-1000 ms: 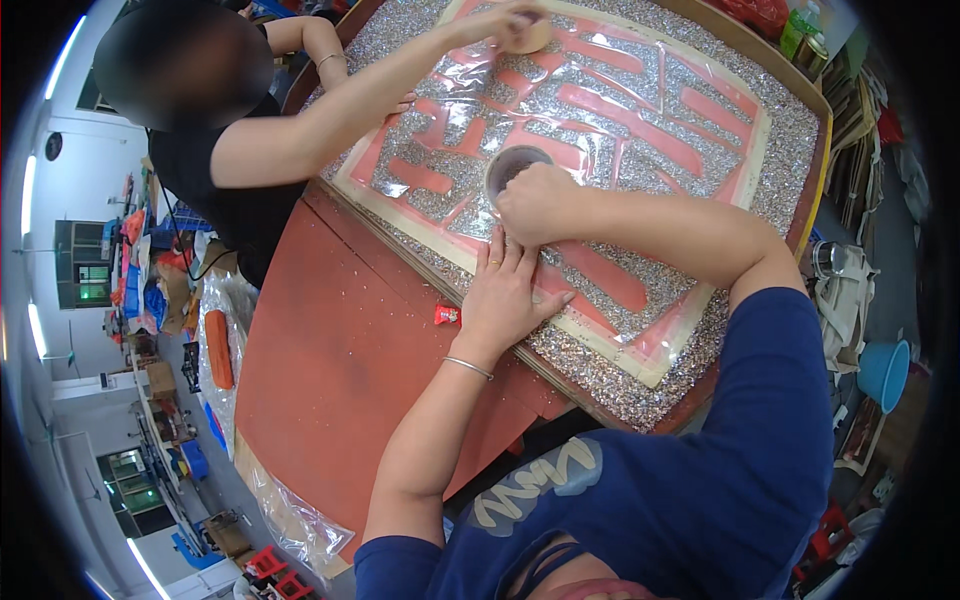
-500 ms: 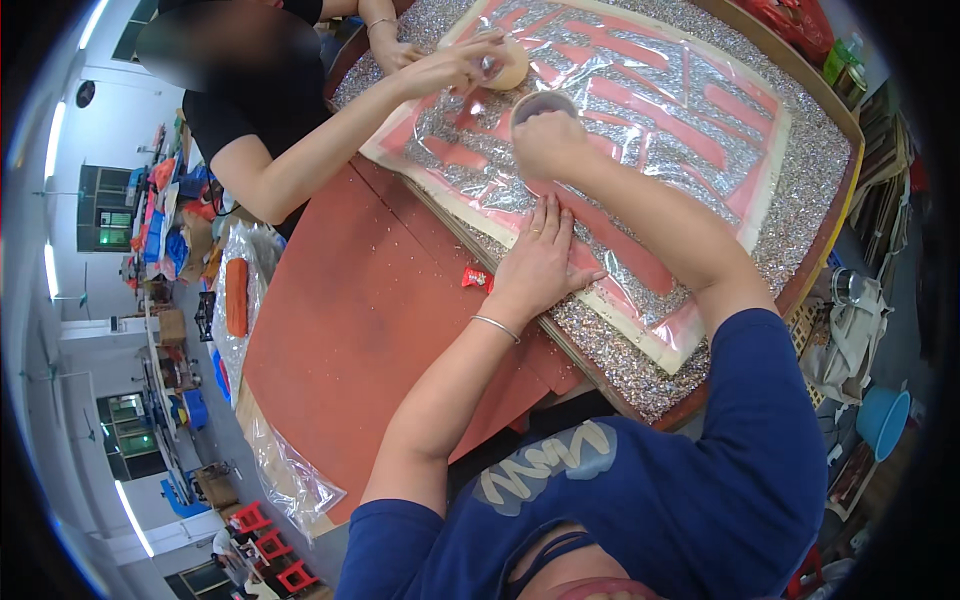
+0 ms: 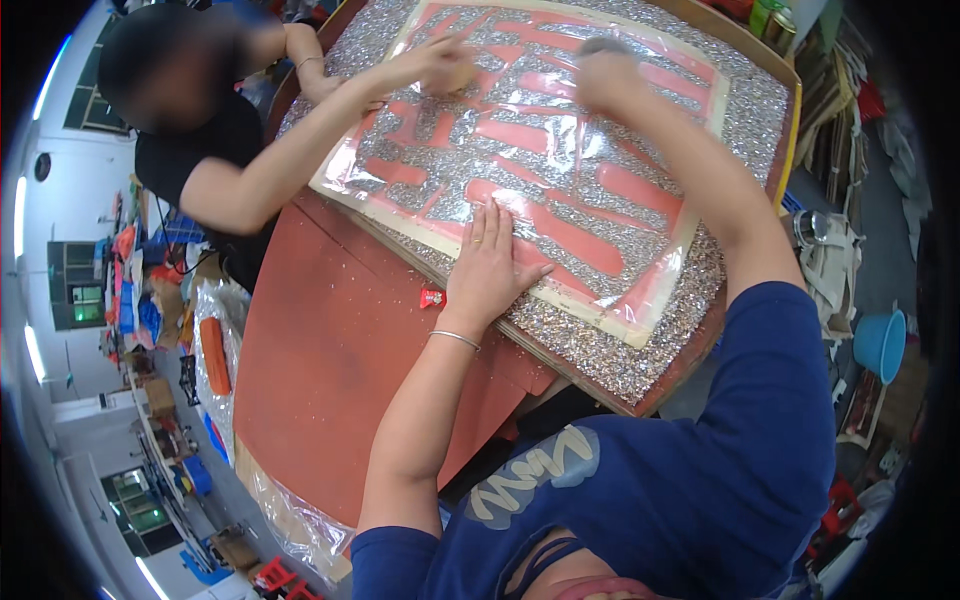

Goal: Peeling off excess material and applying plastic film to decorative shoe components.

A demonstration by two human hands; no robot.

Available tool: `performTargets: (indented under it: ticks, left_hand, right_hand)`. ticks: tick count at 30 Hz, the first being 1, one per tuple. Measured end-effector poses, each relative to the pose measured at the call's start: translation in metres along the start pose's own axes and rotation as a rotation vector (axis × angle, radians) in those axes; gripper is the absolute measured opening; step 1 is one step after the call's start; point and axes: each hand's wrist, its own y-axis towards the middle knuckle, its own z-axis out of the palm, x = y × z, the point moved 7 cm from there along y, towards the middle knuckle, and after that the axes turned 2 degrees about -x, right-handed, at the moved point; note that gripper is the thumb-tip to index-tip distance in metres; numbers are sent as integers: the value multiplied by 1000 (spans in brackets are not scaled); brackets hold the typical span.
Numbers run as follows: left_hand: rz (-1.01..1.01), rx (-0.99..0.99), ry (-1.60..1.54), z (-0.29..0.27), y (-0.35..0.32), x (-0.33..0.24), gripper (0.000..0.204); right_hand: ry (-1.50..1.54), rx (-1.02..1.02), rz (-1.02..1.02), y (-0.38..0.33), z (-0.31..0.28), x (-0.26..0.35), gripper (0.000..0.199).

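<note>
A clear plastic sheet with red-pink shapes and a pale border (image 3: pixel 590 322) lies over a bed of silvery and coppery sparkling bits (image 3: pixel 640 375). My left hand (image 3: pixel 485 265) rests flat on the sheet's near edge, its fingers stretched out. Toward the sheet's far side, my right hand (image 3: pixel 608 85) is closed on a round, cup-like tool (image 3: pixel 603 47). Motion blurs both, and the fingers hide most of the tool. Left of it, a co-worker's hand (image 3: pixel 440 62) holds a pale round thing (image 3: pixel 458 80) against the sheet, also blurred.
The bed's raised wooden rim (image 3: pixel 797 110) curves round the right. A reddish-brown board (image 3: pixel 330 370) adjoins the bed at left, with a small red wrapped packet (image 3: pixel 432 298) near my left wrist. The co-worker's other hand (image 3: pixel 325 90) rests at the bed's far-left edge. A blue basin (image 3: pixel 880 345) stands at right.
My right hand has moved away from me and rightward over the sheet with the tool. The co-worker's working hand has shifted slightly. My left hand stays flat; the whole view has shifted.
</note>
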Motion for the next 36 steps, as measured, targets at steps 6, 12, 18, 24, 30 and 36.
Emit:
performTargets:
  ticks: [6, 12, 18, 24, 30, 36]
  left_hand:
    - [17, 41, -70, 6, 6, -9, 95]
    - [1, 37, -43, -3, 11, 3, 94]
    - [61, 1, -193, -5, 15, -13, 90]
    - [-14, -21, -135, -2, -3, -3, 90]
    - [-35, -9, -178, -11, -1, -11, 85]
    - [-175, -86, -28, -14, -2, 1, 81]
  right_hand:
    - [-74, -27, 246, -54, -3, -125, 25]
    - [-23, 102, -325, -174, 7, 28, 25]
    - [-101, -109, 165, -87, -21, -135, 20]
    - [7, -158, 418, -67, -3, -154, 19]
    - [24, -597, 779, -145, -69, -212, 17]
    - [-510, -560, 242, -109, -57, -166, 15]
